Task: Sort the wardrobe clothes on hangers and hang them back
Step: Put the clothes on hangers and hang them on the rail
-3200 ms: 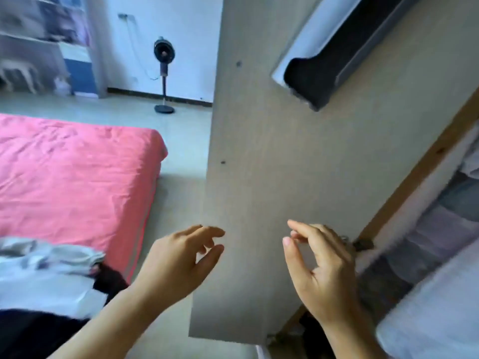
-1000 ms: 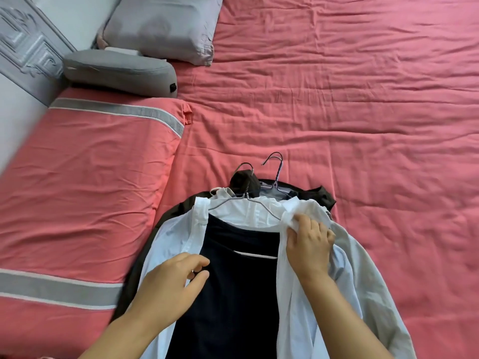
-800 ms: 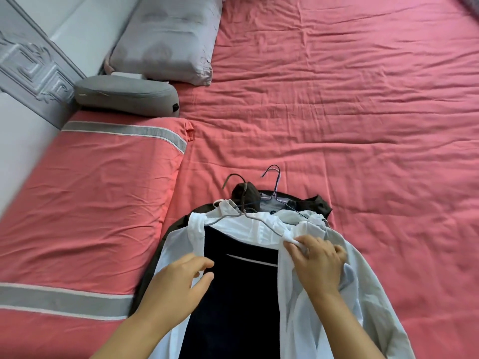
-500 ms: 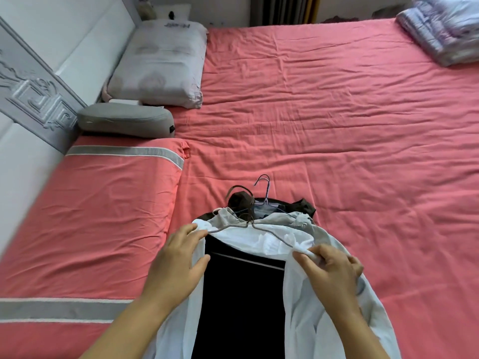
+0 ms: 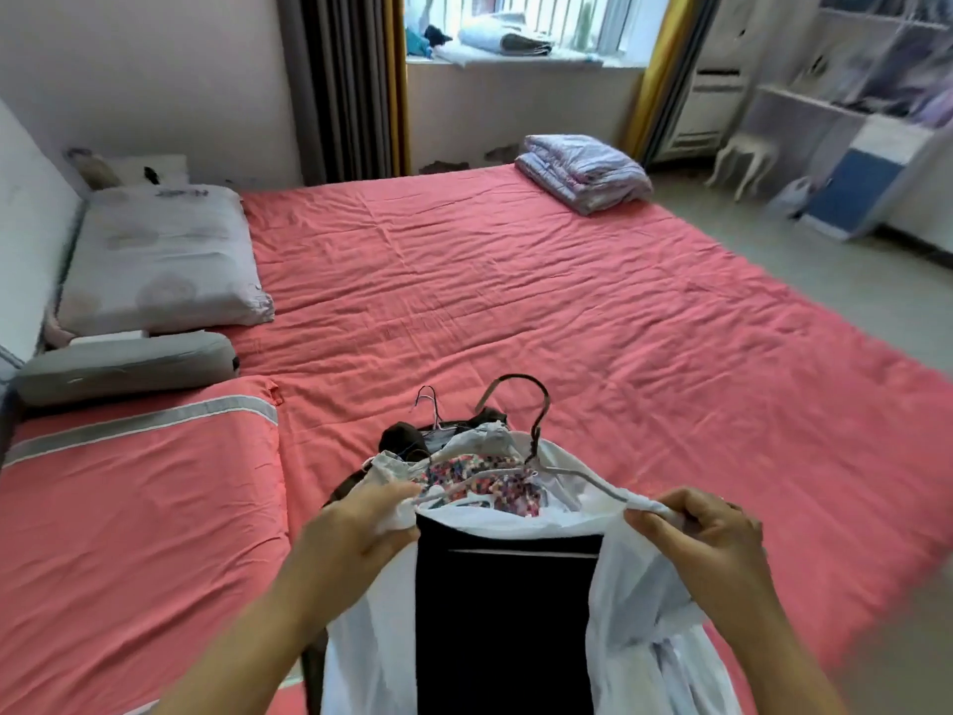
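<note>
A white shirt [image 5: 634, 611] with a black garment [image 5: 505, 611] inside it hangs on a wire hanger [image 5: 536, 430], lifted above the red bed [image 5: 515, 301]. My left hand [image 5: 356, 534] grips the shirt's left shoulder. My right hand [image 5: 706, 539] pinches the right shoulder at the hanger's end. Beneath lies a pile of clothes, with a multicoloured patterned garment [image 5: 485, 477], a dark garment [image 5: 402, 438] and another wire hanger hook [image 5: 428, 399] showing.
A folded red quilt [image 5: 129, 508] lies left of the pile, with a grey bolster [image 5: 124, 366] and pillow [image 5: 160, 260] behind it. A folded striped blanket [image 5: 582, 170] sits at the bed's far corner. Floor, a white stool [image 5: 742, 157] and shelves are at right.
The view has tilted up from the bed to the room. Both hands have raised the white shirt on its hanger off the pile, which uncovers the patterned garment beneath.
</note>
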Demonstrator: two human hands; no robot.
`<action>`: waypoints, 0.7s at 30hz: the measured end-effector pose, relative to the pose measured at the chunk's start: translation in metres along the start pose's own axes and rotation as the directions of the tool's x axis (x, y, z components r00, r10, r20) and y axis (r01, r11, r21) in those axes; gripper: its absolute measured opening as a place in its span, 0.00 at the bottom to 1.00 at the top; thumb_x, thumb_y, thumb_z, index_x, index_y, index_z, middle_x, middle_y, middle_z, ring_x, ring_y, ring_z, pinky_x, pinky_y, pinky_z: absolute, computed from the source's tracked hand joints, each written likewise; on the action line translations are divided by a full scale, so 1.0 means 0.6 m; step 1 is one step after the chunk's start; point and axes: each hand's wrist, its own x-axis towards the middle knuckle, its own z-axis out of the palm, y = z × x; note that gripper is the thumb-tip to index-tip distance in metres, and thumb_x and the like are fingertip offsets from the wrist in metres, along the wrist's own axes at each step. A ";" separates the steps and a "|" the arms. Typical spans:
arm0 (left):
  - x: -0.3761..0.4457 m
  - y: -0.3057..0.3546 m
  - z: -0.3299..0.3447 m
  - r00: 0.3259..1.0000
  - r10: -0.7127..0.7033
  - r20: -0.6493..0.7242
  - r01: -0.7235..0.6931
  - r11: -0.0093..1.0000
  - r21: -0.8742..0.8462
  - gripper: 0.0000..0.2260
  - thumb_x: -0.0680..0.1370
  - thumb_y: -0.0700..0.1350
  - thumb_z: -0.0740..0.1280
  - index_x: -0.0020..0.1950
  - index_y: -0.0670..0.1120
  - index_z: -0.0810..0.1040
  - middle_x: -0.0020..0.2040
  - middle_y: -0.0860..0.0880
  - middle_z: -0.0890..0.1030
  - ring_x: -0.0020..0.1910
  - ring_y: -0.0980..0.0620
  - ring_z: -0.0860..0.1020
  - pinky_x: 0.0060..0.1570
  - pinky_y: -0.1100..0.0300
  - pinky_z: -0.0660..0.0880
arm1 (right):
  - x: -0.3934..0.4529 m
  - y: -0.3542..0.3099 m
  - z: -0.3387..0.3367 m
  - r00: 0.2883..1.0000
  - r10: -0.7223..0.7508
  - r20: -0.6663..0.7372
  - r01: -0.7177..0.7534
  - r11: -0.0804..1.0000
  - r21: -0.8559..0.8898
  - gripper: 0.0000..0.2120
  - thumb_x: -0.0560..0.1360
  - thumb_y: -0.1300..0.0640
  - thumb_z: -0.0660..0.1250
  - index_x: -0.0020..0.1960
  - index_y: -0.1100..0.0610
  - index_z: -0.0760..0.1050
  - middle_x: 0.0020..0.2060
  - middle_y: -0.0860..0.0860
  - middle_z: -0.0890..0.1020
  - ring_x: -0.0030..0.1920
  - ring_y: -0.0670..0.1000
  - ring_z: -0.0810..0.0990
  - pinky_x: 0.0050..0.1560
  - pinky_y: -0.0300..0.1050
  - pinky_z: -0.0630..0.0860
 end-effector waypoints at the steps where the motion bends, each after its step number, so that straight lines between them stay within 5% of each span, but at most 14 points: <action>1: -0.005 0.015 -0.015 0.997 0.073 -0.004 -0.073 0.997 -0.010 0.20 0.71 0.66 0.60 0.59 0.59 0.71 0.53 0.56 0.82 0.50 0.57 0.78 0.46 0.70 0.70 | -0.031 -0.016 -0.021 1.000 0.001 -0.030 -0.001 1.000 0.014 0.14 0.61 0.38 0.71 0.35 0.48 0.79 0.27 0.44 0.78 0.34 0.49 0.73 0.43 0.51 0.69; 6: -0.006 0.104 -0.052 0.909 0.414 -0.039 -0.415 0.909 -0.028 0.18 0.78 0.65 0.53 0.53 0.54 0.73 0.46 0.54 0.82 0.42 0.54 0.80 0.38 0.66 0.71 | -0.165 -0.083 -0.108 0.980 0.066 -0.188 -0.051 0.995 0.082 0.05 0.66 0.55 0.77 0.36 0.50 0.81 0.29 0.47 0.80 0.32 0.48 0.76 0.37 0.49 0.72; 11: -0.020 0.234 -0.053 0.795 0.571 -0.203 -0.575 0.817 0.048 0.08 0.77 0.56 0.58 0.49 0.55 0.73 0.42 0.57 0.79 0.37 0.55 0.77 0.30 0.64 0.69 | -0.285 -0.131 -0.196 0.889 0.122 -0.442 -0.117 0.992 0.038 0.06 0.65 0.53 0.77 0.37 0.47 0.80 0.29 0.45 0.80 0.32 0.47 0.77 0.37 0.45 0.75; 14: -0.031 0.307 -0.044 0.733 0.626 -0.268 -0.640 0.767 0.039 0.11 0.80 0.58 0.55 0.48 0.55 0.73 0.39 0.56 0.80 0.33 0.55 0.77 0.25 0.64 0.67 | -0.358 -0.152 -0.246 0.801 0.082 -0.592 -0.141 0.989 -0.054 0.09 0.65 0.50 0.77 0.40 0.46 0.78 0.31 0.44 0.81 0.33 0.47 0.79 0.38 0.47 0.77; 17: -0.047 0.381 -0.034 0.664 0.683 -0.305 -0.720 0.693 -0.016 0.14 0.81 0.59 0.51 0.49 0.54 0.73 0.39 0.54 0.79 0.33 0.54 0.76 0.25 0.63 0.67 | -0.432 -0.177 -0.295 0.758 0.013 -0.653 -0.155 0.975 -0.160 0.11 0.65 0.41 0.75 0.41 0.45 0.78 0.29 0.43 0.80 0.31 0.46 0.77 0.35 0.45 0.75; 21: -0.088 0.496 -0.018 0.570 0.748 -0.342 -0.805 0.592 -0.047 0.16 0.81 0.58 0.52 0.49 0.52 0.76 0.39 0.52 0.79 0.32 0.52 0.77 0.24 0.65 0.65 | -0.538 -0.205 -0.378 0.777 -0.033 -0.629 -0.198 0.935 -0.295 0.03 0.70 0.47 0.72 0.39 0.45 0.79 0.31 0.43 0.80 0.35 0.43 0.77 0.34 0.41 0.74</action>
